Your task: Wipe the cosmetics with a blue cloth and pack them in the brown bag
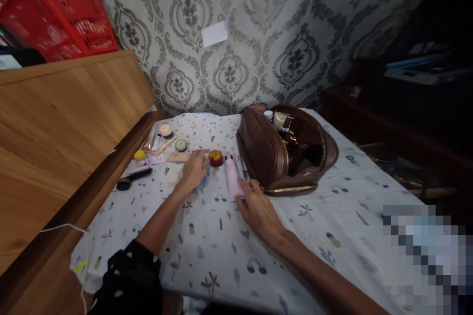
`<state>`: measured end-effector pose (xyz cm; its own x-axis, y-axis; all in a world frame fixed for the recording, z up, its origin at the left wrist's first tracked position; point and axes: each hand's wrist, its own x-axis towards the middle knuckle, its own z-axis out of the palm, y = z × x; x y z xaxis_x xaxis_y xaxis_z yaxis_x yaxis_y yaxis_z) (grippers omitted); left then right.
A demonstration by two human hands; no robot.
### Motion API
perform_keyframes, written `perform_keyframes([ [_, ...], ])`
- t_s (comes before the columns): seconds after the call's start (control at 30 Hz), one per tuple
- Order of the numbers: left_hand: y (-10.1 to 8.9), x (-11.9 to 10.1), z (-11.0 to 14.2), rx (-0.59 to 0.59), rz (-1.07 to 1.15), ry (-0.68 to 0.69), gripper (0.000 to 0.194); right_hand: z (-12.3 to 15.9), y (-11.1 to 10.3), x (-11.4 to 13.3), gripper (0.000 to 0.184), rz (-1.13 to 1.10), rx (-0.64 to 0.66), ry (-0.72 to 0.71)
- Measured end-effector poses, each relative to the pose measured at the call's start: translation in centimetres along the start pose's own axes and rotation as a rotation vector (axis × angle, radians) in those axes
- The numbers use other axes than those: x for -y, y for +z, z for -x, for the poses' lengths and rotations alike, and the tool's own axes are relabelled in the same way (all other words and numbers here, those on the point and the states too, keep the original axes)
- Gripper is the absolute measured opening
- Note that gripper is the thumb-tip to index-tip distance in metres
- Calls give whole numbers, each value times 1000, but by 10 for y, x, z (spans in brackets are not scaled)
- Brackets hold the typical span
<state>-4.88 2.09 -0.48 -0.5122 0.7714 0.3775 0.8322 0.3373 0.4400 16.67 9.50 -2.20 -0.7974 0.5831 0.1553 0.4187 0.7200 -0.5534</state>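
Observation:
My left hand [194, 170] reaches over the cloth, fingers stretched forward, partly covering a blue round item [203, 180]. Whether it touches this item is unclear. Just past its fingertips is a red jar with a gold lid [216, 158], and a flat beige item [179, 157] lies at its left. A pale round item [174, 177] also sits left of the hand. My right hand [257, 205] has its thumb and fingers closed on the lower right side of a pink tube [232, 177], which lies on the cloth. Right of the tube stands an open brown cosmetic bag [262, 150] with bottles and tubes inside.
Several cosmetics lie at the left, including a dark-based jar [166, 131], a small green jar [181, 145] and a black tube [135, 177]. A wooden panel [74, 108] borders the left side, with a red basket [61, 17] above. A white cable [84, 251] hangs at lower left.

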Motion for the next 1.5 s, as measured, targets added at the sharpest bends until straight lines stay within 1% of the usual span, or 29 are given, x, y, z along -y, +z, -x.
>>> perform_keyframes([
  [0.07, 6, -8, -9, 70, -36, 65, 39, 2, -5, 7, 43, 116, 17, 25],
  [0.13, 13, -12, -17, 127, -66, 59, 47, 2, -7, 10, 38, 144, 4, -10],
  [0.23, 23, -12, -27, 186, -55, -17, 57, -1, -2, 11, 29, 8, -15, -129],
  [0.3, 27, -10, -30, 192, -23, -45, 54, -6, 6, 11, 30, -122, -6, -171],
  [0.37, 27, -6, -30, 175, 11, -47, 48, -12, 14, 11, 34, -226, -16, -176],
  [0.5, 18, 0, -17, 125, 94, -22, 44, -20, 27, 13, 45, -367, -90, -146],
  [0.57, 11, 2, -4, 109, 181, 10, 43, -22, 33, 12, 49, -421, -113, -148],
  [0.63, 6, 0, 11, 117, 242, 44, 42, -21, 39, 9, 52, -458, -130, -176],
  [0.77, 0, -9, 34, 153, 156, 77, 43, -20, 51, 4, 54, -487, -116, -216],
  [0.83, 1, -12, 38, 129, 129, 91, 41, -22, 55, 3, 56, -486, -110, -226],
  [0.93, 2, -14, 38, 92, 140, 101, 37, -27, 57, 3, 57, -469, -125, -241],
  [1.07, 1, -9, 33, 67, 262, 102, 29, -36, 53, 9, 61, -440, -117, -240],
  [1.17, 2, -3, 31, 33, 387, 27, 28, -40, 49, 14, 65, -447, -74, -187],
  [1.3, 7, 7, 31, -21, 466, -72, 25, -40, 46, 16, 67, -512, -5, -86],
  [1.4, 8, 10, 32, -85, 502, -128, 29, -39, 50, 14, 67, -536, -15, -95],
  [1.5, 4, 5, 34, -173, 525, -181, 39, -37, 55, 13, 66, -506, -61, -123],
])
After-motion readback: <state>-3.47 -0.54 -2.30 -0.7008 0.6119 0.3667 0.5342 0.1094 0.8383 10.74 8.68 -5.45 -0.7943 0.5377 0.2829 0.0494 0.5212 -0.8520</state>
